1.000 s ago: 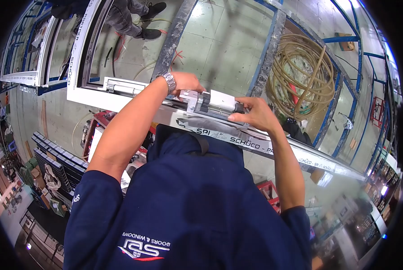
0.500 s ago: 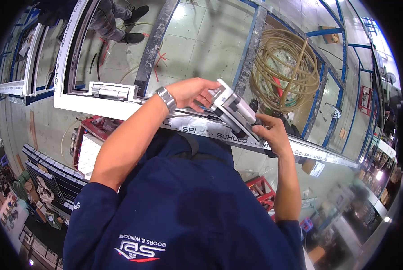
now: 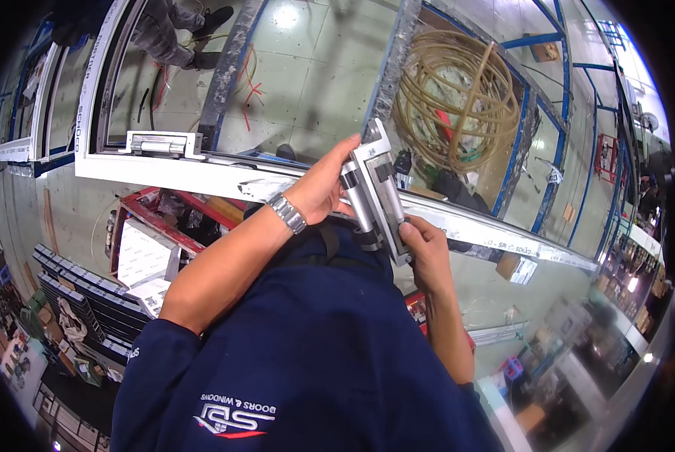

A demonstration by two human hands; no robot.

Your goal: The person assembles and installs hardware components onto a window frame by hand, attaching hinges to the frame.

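Between my two hands is a door hinge [image 3: 383,197], a white bracket with silver cylinders, held nearly upright over the front rail of a white profile frame [image 3: 194,178]. My left hand [image 3: 324,184], with a metal watch at the wrist, is closed round the hinge's upper left side; some of its fingers are hidden behind the part. At the lower end, my right hand [image 3: 426,252] grips the bracket, thumb on the near face. A similar hinge [image 3: 163,145] sits on the frame to the left.
A coiled yellowish hose [image 3: 458,98] lies beyond the frame. Blue-edged bench bars [image 3: 386,64] run under it. Another person's legs [image 3: 160,38] stand at the upper left. A red tray [image 3: 138,202] with white boxes [image 3: 148,252] is below the frame's left part.
The hinge has turned more upright, come closer to my body and shifted slightly left. My right hand has moved left and down with it; both hands keep hold.
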